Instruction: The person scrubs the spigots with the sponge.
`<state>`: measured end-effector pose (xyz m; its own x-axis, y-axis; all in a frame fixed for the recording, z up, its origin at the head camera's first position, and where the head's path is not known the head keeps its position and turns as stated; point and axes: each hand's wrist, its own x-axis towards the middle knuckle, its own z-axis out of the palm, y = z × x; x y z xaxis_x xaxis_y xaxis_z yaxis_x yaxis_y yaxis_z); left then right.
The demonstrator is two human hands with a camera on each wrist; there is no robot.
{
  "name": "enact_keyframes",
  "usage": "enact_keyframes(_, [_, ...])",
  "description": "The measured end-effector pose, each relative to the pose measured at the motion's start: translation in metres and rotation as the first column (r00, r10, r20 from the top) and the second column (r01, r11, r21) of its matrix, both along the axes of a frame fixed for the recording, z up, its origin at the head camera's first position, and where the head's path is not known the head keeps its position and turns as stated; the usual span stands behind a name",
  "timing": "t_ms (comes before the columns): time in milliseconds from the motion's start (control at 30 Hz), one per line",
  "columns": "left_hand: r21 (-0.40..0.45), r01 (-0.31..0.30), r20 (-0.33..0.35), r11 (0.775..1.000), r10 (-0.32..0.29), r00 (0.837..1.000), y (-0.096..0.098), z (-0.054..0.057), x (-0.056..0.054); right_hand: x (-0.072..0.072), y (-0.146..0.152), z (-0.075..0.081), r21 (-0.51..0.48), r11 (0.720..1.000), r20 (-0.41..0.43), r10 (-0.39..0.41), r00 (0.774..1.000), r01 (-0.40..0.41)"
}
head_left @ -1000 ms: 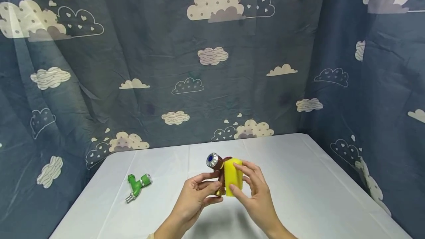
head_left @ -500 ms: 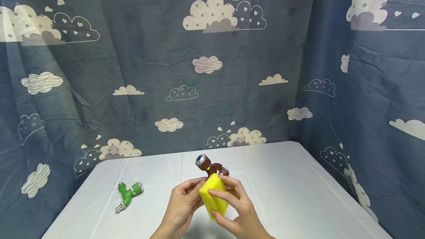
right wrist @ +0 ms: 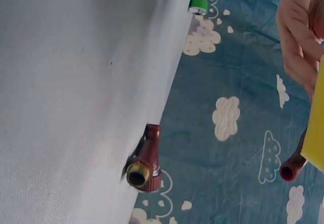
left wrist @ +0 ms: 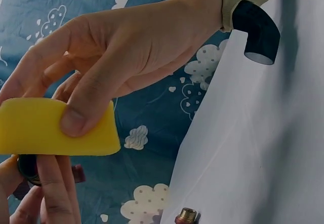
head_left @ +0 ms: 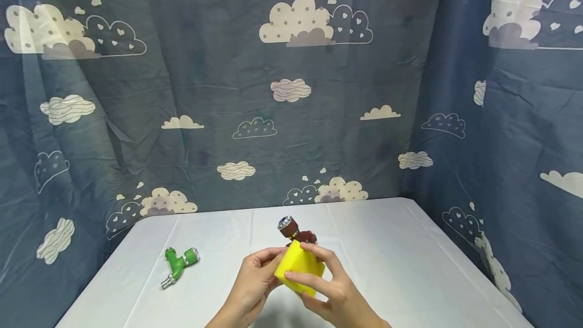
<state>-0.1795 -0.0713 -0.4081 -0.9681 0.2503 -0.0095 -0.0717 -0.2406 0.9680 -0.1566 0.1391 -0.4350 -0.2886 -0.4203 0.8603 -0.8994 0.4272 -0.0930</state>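
Note:
My left hand (head_left: 252,282) grips a brown tap (head_left: 288,228) whose round silver-ringed handle points up and left. Its lower part is hidden behind the yellow sponge (head_left: 300,262). Fingers and thumb of my right hand (head_left: 339,290) pinch that sponge by its sides, against or just in front of the tap; whether they touch is hard to tell. In the left wrist view the sponge (left wrist: 45,127) covers much of the tap. One brown tube end of the held tap (right wrist: 291,171) sticks out below the sponge in the right wrist view.
A green tap (head_left: 178,266) with a silver threaded end lies on the white table (head_left: 391,267) at the left. The right wrist view also has a second brown tap (right wrist: 147,160) on the table. Dark cloud-patterned curtains (head_left: 218,80) hang at the back and sides.
The sponge has moved from beside the tap to in front of it, lower and leftward, and now tilts more. My left hand has kept its grip. The head view has shifted slightly.

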Motion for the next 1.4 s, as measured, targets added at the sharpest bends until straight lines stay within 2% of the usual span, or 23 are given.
enact_keyframes(167, [-0.011,0.036,-0.008,0.999,-0.036,0.999,-0.001,0.000,-0.002,-0.002,0.004,-0.002,0.019,1.000,-0.021,-0.021,1.000,0.021])
enact_keyframes(467, [-0.029,0.138,-0.010,0.990,-0.139,0.990,-0.009,0.006,-0.004,-0.007,0.008,-0.003,-0.013,0.997,-0.049,-0.075,0.996,0.075])
enact_keyframes(667, [-0.042,0.211,-0.028,0.977,-0.212,0.977,-0.017,0.015,-0.003,-0.014,0.012,-0.001,-0.084,0.987,0.005,-0.135,0.991,0.135])
enact_keyframes(767, [-0.045,0.238,-0.030,0.970,-0.240,0.970,-0.018,0.018,-0.004,-0.015,0.015,-0.001,-0.107,0.983,0.005,-0.150,0.989,0.150])
enact_keyframes(1100, [-0.049,0.275,-0.083,0.960,-0.279,0.957,-0.023,0.025,-0.005,-0.019,0.021,0.003,-0.189,0.955,0.068,-0.218,0.974,0.227])
enact_keyframes(1233, [-0.048,0.286,-0.086,0.957,-0.289,0.953,-0.024,0.026,-0.005,-0.019,0.022,0.001,-0.216,0.944,0.132,-0.226,0.965,0.251])
enact_keyframes(1400, [-0.048,0.295,-0.074,0.954,-0.298,0.952,-0.025,0.024,-0.004,-0.017,0.019,-0.004,-0.248,0.925,0.237,-0.230,0.944,0.287])
